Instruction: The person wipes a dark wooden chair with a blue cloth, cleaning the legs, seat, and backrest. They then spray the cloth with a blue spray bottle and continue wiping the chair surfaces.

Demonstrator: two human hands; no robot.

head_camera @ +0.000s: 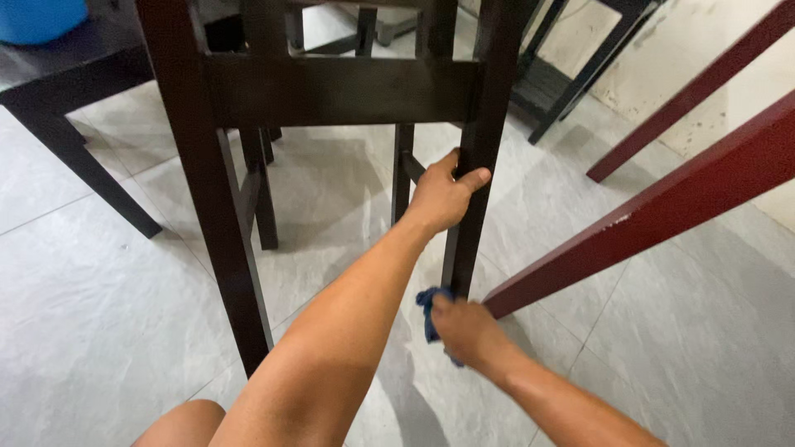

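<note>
A dark brown wooden chair [339,87] stands on the grey tiled floor in front of me. My left hand [443,194] grips its front right leg [476,149] about halfway up, thumb wrapped around the side. Lower down, my right hand [468,331] holds a small blue cloth [429,310] pressed against the foot of that same leg. The cloth is mostly hidden behind my fingers.
Two dark red wooden beams [662,207] slant across the right side, the nearer one ending close to my right hand. Another dark table leg [79,161] stands at the left under a blue object [37,18]. More dark furniture [571,79] stands behind, by a pale wall.
</note>
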